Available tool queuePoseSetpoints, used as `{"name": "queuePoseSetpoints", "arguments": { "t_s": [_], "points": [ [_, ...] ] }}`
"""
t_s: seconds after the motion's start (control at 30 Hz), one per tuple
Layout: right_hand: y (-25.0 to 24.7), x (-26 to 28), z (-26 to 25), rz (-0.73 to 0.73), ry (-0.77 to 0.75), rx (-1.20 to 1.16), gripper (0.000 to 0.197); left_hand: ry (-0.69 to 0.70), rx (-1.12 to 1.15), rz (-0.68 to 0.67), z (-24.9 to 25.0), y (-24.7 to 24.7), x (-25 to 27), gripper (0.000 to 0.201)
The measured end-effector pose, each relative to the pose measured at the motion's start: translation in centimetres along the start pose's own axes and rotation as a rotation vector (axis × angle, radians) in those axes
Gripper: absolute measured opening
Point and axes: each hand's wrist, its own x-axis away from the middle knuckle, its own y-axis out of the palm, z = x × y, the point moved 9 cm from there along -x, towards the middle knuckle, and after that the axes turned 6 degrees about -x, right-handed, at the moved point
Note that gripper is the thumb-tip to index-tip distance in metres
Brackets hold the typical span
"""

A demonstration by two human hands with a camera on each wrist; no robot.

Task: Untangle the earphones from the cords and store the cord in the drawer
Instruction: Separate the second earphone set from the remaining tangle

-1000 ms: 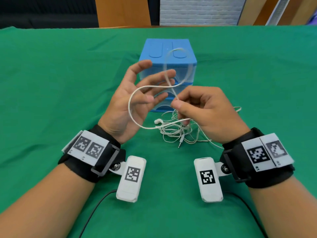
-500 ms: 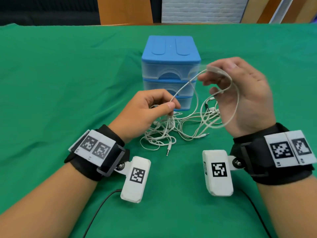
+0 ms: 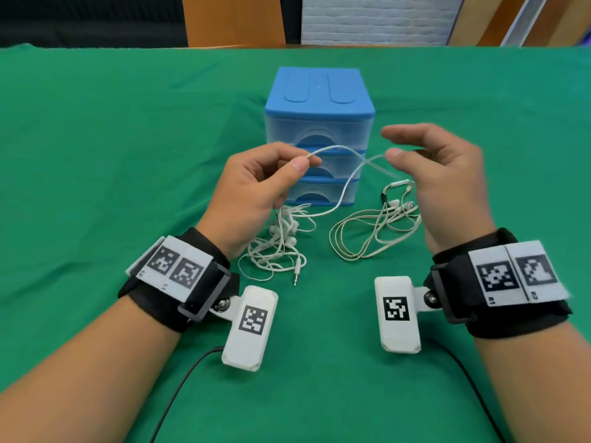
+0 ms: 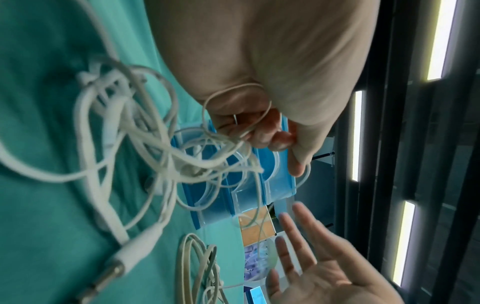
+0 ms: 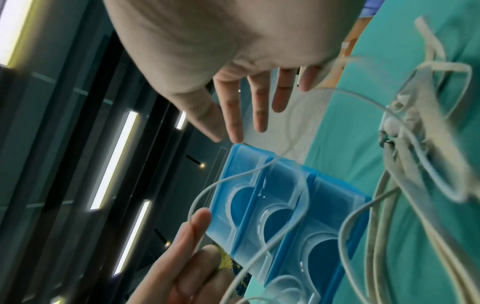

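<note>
My left hand (image 3: 303, 161) pinches a thin white cord (image 3: 343, 190) between thumb and forefinger, in front of the blue drawer unit (image 3: 319, 100). The cord arcs right, then drops to a white earphone tangle (image 3: 279, 241) with a jack plug (image 3: 295, 276) under that hand. My right hand (image 3: 393, 142) hovers with straight, spread fingers (image 5: 255, 102); a blurred strand passes by its thumb. A second bundle of beige flat cord with earbuds (image 3: 374, 231) lies on the cloth under it. The left wrist view shows the pinch (image 4: 249, 125) and the plug (image 4: 111, 273).
Green cloth (image 3: 112, 155) covers the table. The three clear drawers of the unit (image 5: 272, 205) are closed. Black cables (image 3: 179, 388) run from the wrist cameras toward me. Wooden panels and a brick wall stand beyond the far edge.
My right hand has let go of the loop it held up and opened. The beige bundle now lies apart from the white tangle. My left hand has risen, pinching a cord.
</note>
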Motion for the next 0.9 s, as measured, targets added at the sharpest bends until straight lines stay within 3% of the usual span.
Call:
{"name": "queuePoseSetpoints", "arguments": {
  "t_s": [0.17, 0.37, 0.47, 0.7, 0.9],
  "points": [
    [2.9, 1.3, -2.5, -0.266, -0.201, 0.247, 0.041, 0.025, -0.085, -0.104, 0.7, 1.4, 0.5, 0.014],
    [4.3, 2.1, -2.5, -0.377, -0.177, 0.306, 0.013, 0.014, -0.121, -0.129, 1.0, 1.8, 0.7, 0.014],
    [4.0, 1.8, -2.8, -0.345, -0.208, 0.266, 0.012, 0.004, -0.113, -0.145, 1.0, 1.9, 0.7, 0.016],
    [-0.1, 0.3, -3.6, 0.021, -0.252, 0.068, 0.017, 0.008, -0.137, -0.16, 0.4, 1.7, 0.5, 0.007],
    [3.3, 1.2, -3.2, -0.291, -0.131, -0.066, 0.024, 0.041, -0.11, 0.01, 0.2, -0.2, 0.0, 0.012]
  ]
}}
